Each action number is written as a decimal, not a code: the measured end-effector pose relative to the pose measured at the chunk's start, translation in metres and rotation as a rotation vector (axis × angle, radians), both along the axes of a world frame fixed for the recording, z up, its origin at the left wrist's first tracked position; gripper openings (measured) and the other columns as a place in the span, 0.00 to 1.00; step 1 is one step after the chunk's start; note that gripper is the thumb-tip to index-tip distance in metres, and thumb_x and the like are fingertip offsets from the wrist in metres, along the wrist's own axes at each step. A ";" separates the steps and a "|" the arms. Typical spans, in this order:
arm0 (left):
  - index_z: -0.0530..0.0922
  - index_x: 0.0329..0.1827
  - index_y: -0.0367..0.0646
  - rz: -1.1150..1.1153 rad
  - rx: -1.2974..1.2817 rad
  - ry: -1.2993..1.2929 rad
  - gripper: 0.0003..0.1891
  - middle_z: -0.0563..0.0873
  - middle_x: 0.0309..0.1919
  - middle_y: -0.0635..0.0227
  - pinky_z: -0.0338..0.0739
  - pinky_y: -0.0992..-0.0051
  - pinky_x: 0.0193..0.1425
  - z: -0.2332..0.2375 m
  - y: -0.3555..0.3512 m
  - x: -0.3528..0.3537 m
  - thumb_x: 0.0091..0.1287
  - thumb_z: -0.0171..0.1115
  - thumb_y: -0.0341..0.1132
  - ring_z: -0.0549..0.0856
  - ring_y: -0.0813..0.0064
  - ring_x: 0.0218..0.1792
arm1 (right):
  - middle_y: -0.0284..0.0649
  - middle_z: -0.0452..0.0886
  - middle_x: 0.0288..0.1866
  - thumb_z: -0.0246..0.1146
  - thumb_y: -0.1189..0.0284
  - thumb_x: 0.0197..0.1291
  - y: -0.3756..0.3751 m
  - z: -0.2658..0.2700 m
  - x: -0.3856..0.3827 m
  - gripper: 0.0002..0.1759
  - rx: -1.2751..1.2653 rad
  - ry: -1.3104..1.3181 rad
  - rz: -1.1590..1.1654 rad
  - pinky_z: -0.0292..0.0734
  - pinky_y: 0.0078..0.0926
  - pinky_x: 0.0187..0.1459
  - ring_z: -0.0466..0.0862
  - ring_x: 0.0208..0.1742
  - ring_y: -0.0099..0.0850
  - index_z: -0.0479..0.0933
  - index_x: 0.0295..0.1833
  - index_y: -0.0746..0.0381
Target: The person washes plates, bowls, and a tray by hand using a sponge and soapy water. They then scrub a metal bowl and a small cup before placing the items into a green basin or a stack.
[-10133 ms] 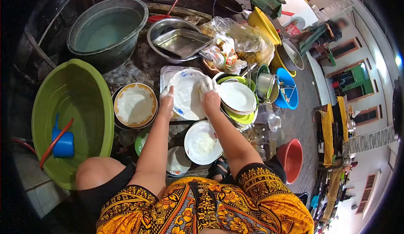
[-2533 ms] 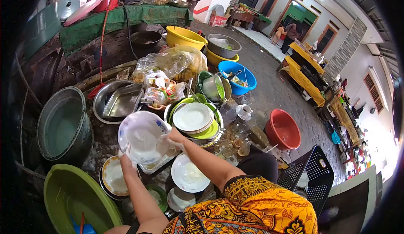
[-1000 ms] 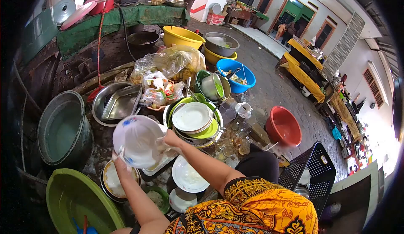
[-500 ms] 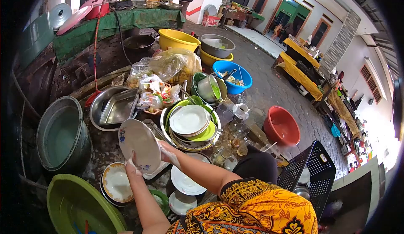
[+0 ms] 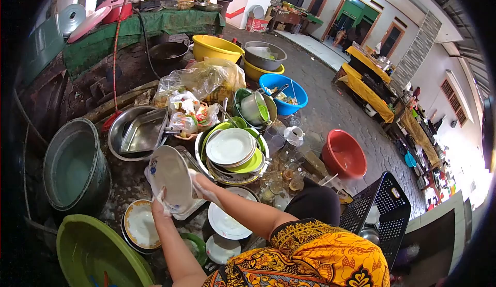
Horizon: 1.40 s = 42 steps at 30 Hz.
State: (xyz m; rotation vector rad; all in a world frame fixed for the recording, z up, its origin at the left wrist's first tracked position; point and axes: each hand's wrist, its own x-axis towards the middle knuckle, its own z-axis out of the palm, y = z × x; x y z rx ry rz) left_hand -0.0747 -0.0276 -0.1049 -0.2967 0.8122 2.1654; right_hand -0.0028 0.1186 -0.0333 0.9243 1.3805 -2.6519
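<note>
Two hands on soapy plate [image 5: 169,173]: our left hand [image 5: 161,205] clamps its rim, right hand [image 5: 199,184] grip unclear; likely slick, brittle, rim-hold safest.

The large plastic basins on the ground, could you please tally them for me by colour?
Yellow basins: 2
Blue basin: 1
Red basin: 1
Green basin: 1
Total: 5
</note>
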 end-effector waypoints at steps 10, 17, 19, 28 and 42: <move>0.68 0.53 0.40 -0.090 0.083 -0.008 0.20 0.77 0.46 0.64 0.70 0.67 0.51 -0.006 0.027 0.031 0.58 0.56 0.36 0.76 0.66 0.46 | 0.41 0.79 0.35 0.51 0.61 0.59 0.028 -0.006 -0.013 0.17 -0.390 0.252 0.009 0.75 0.29 0.33 0.79 0.29 0.31 0.73 0.45 0.63; 0.67 0.54 0.39 0.089 0.143 0.150 0.20 0.76 0.47 0.64 0.69 0.67 0.53 -0.016 0.008 0.020 0.60 0.54 0.37 0.76 0.65 0.47 | 0.41 0.78 0.38 0.55 0.62 0.55 -0.019 0.027 0.013 0.17 -0.096 0.070 0.178 0.74 0.30 0.33 0.78 0.33 0.29 0.74 0.44 0.62; 0.67 0.54 0.39 0.136 0.118 0.142 0.20 0.76 0.47 0.63 0.69 0.66 0.53 -0.006 -0.002 0.015 0.60 0.54 0.37 0.76 0.65 0.47 | 0.40 0.77 0.37 0.55 0.62 0.55 -0.021 -0.012 0.004 0.17 -0.267 0.102 0.219 0.74 0.31 0.31 0.78 0.32 0.29 0.72 0.46 0.62; 0.64 0.57 0.38 0.223 0.043 -0.020 0.21 0.73 0.51 0.58 0.70 0.58 0.51 -0.006 -0.016 0.008 0.61 0.48 0.35 0.73 0.62 0.51 | 0.51 0.75 0.34 0.55 0.66 0.53 0.003 -0.023 -0.031 0.16 0.965 0.007 -0.273 0.70 0.36 0.42 0.75 0.37 0.44 0.69 0.42 0.67; 0.71 0.52 0.48 0.344 -0.448 0.039 0.18 0.79 0.38 0.64 0.75 0.69 0.33 -0.015 0.001 0.020 0.61 0.49 0.44 0.78 0.71 0.35 | 0.57 0.75 0.34 0.52 0.73 0.43 -0.042 -0.058 0.014 0.13 1.775 0.115 0.753 0.71 0.42 0.41 0.77 0.36 0.49 0.76 0.34 0.67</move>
